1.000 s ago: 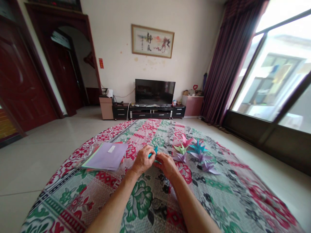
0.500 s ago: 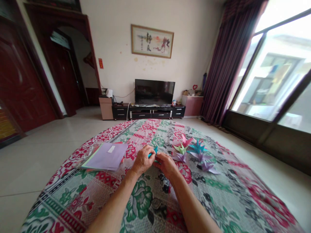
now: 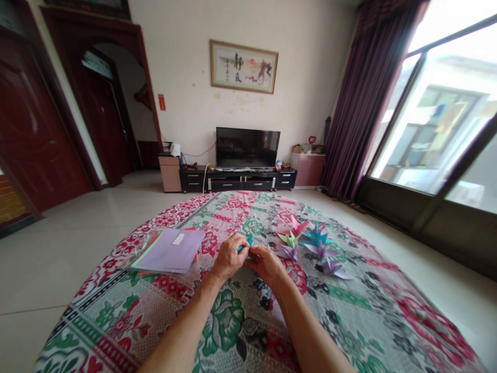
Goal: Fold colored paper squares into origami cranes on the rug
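A small piece of folded blue paper (image 3: 249, 240) is pinched between my two hands above the middle of the table. My left hand (image 3: 232, 255) is closed on its left side, fingers curled over it. On the other side my right hand (image 3: 267, 262) grips it with thumb and fingertips pressed together. Most of the paper is hidden by my fingers, so its full shape cannot be made out. Just right of my right hand stand several folded paper cranes: pink (image 3: 297, 226), green (image 3: 290, 238), blue (image 3: 316, 235) and purple (image 3: 334, 268).
To the left lies a stack of coloured paper sheets (image 3: 173, 251), purple on top with a small white label, partly in clear plastic. A flowered cloth (image 3: 225, 321) covers the round table. Beyond it, a television (image 3: 247, 148) stands on a low black cabinet (image 3: 227, 185).
Both hands stay in nearly the same place around the blue paper. The fingers of my right hand have shifted very slightly; nothing else has visibly moved.
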{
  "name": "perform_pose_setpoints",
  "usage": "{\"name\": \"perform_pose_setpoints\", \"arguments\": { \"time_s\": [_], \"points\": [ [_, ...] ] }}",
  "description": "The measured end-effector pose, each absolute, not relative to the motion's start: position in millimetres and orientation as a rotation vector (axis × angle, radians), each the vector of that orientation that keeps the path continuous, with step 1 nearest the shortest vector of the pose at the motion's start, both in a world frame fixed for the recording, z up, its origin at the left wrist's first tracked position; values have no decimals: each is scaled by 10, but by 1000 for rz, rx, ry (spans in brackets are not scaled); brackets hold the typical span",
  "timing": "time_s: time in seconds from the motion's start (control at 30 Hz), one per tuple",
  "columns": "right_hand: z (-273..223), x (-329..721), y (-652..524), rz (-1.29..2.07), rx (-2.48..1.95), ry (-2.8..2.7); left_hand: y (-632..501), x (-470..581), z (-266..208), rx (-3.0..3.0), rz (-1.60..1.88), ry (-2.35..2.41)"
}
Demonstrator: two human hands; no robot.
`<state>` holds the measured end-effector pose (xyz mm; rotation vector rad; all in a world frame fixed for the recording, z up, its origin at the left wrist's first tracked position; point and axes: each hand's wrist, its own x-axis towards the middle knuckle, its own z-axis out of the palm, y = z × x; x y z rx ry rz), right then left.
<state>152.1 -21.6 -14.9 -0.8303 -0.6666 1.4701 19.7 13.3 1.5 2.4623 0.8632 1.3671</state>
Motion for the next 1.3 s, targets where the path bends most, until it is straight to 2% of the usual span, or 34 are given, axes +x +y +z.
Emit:
{"name": "perform_pose_setpoints", "arguments": {
  "time_s": [0.33,0.53,0.77,1.0,1.3],
  "points": [
    [-127,1521,-229,1449,-857,-635,197,10,94,2224,1283,865],
    [-87,1472,-268,1330,-935,-787,212,-12,87,2116,1217,873],
    [-48,1473,-264,1050,-1046,-854,167,18,123,2261,1223,873],
    [-99,1477,-237,1062,-1161,-892,162,79,97,2434,1216,853],
    [-130,1520,-253,1190,-1027,-873,153,109,96,2505,1239,822]
  ]
}}
